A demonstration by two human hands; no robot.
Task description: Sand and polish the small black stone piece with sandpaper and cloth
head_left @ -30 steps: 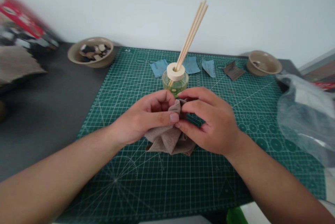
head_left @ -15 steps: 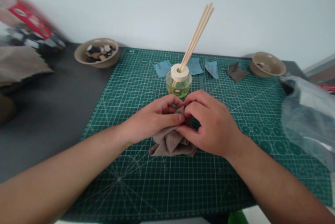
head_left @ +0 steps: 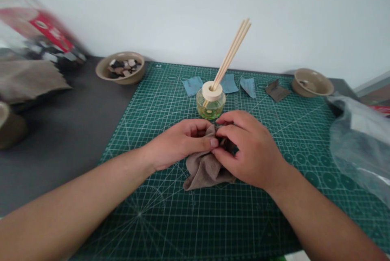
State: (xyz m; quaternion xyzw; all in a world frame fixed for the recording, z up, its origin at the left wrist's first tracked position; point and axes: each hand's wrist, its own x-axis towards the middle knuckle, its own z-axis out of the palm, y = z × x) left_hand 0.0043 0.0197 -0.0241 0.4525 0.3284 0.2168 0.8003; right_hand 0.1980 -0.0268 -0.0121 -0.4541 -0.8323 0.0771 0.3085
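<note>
Forearms (head_left: 94,196) converge, left hand (head_left: 176,141) pinching cloth (head_left: 209,171), right hand (head_left: 257,153) curled against it, grip unclear.

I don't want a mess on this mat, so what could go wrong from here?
The right hand is near the glass diffuser and could tip it, spilling its contents. Its tall, leaning reeds might snag on a passing arm. The bunched cloth could slip from the left hand.

A craft workspace of some kind, from the green cutting mat (head_left: 173,216) on a dark tabletop (head_left: 70,131).
</note>
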